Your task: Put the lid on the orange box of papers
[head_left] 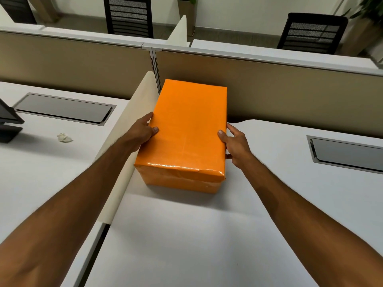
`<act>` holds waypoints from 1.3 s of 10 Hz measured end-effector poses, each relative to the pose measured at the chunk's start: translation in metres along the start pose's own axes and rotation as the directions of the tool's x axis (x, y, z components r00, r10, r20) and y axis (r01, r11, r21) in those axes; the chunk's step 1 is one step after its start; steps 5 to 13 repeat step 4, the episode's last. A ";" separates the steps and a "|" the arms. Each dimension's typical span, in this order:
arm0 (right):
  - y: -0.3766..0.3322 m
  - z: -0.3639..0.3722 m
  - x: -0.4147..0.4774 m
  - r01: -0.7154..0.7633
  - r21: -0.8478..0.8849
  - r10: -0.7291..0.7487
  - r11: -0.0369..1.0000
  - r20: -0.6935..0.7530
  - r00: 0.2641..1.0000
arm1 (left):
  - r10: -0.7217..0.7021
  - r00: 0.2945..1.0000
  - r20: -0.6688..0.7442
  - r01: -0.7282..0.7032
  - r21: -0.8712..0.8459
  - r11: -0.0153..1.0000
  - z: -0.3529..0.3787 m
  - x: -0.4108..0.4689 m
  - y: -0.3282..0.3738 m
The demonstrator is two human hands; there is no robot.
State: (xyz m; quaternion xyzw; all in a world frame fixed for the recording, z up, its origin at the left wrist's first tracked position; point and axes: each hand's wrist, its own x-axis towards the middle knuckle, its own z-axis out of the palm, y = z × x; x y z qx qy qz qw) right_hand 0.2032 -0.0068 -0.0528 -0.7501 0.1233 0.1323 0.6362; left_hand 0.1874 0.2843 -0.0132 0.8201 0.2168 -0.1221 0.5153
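Note:
An orange lid [186, 125] covers the orange box [182, 182], which stands on the white desk [186, 235] against a cream divider. Only the box's near wall shows below the lid's glossy front edge. My left hand [143, 131] grips the lid's left side, thumb on top and fingers down the side. On the lid's right side my right hand [234, 143] holds it the same way. The papers inside are hidden.
A cream divider [128, 141] runs along the box's left side. A beige partition [269, 90] stands behind it. A cable hatch [348, 154] is set in the desk at right. The left desk has another hatch [64, 108], a crumpled paper [64, 138] and a monitor base [8, 129].

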 end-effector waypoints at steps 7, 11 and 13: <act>0.003 -0.016 -0.020 0.236 -0.365 -0.240 0.901 0.034 0.970 | 0.282 0.941 -0.186 -0.179 0.433 0.883 0.032 -0.042 0.005; 0.003 -0.016 -0.020 0.236 -0.365 -0.240 0.901 0.034 0.970 | 0.282 0.941 -0.186 -0.179 0.433 0.883 0.032 -0.042 0.005; 0.003 -0.016 -0.020 0.236 -0.365 -0.240 0.901 0.034 0.970 | 0.282 0.941 -0.186 -0.179 0.433 0.883 0.032 -0.042 0.005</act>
